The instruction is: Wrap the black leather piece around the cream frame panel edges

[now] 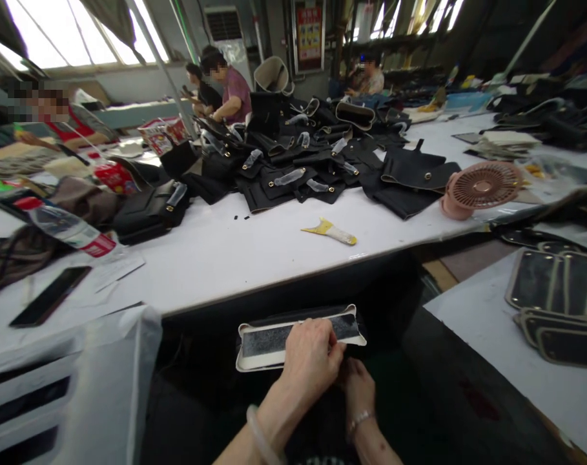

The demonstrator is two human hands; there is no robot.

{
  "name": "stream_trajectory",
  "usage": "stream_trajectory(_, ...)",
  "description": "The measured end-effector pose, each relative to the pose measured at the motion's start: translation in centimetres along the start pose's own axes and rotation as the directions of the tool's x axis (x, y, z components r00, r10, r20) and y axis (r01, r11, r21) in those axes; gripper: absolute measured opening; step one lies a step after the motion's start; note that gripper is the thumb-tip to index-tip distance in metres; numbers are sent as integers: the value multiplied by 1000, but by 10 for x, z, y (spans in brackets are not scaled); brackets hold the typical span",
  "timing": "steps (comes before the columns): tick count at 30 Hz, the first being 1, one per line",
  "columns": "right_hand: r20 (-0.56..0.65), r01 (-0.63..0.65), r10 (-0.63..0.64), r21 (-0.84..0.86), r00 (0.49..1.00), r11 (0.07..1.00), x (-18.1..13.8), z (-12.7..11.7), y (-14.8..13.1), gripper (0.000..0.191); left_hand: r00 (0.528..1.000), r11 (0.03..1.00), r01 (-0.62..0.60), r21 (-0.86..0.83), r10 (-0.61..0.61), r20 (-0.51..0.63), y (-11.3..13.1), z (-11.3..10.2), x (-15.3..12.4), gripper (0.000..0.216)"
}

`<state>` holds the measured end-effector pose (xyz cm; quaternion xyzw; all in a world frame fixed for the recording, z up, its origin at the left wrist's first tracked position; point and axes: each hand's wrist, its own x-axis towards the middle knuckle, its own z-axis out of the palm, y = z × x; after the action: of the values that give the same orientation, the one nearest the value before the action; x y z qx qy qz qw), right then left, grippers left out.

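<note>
Cream-rimmed black piece (264, 342): under curled left hand (312, 352), beside right hand (361, 387), hold of both impossible to tell; may drop short of worktop (225, 258) if gripped loosely.

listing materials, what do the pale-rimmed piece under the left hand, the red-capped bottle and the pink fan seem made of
Pale-rimmed piece: perhaps leather or imitation leather, matte, as its rim bends round the corners; dark strip looks dull and speckled, possibly felt. Red-capped bottle: likely clear, glossy plastic, being see-through. Pink fan: probably smooth moulded plastic, by its even colour.
</note>
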<state>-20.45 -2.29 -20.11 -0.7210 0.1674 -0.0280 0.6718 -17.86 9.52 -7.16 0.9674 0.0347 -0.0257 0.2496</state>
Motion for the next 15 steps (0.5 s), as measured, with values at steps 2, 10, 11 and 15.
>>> stream_trajectory(2, 48, 115, -112, -86, 993, 990, -9, -21, -11, 31, 1000, 1000, -12, 0, 12, -27, 0, 1, -2, 13)
stream_trajectory(10, 441, 900, -814, -382, 377, 210, -18, -32, -58, 51, 995, 998, -55, 5, 55, -82, -6, 6, -6, 11)
stream_trajectory(11, 447, 892, -813, -413, 374, 183, -16, -28, -58, 51, 994, 998, -60, -3, 59, -86, -7, 6, -7, 9)
stream_trajectory(15, 466, 866, -810, -490, 357, 100, -12, -23, -54, 55, 991, 993, -106, -47, 102, -84, -10, 4, -14, 7)
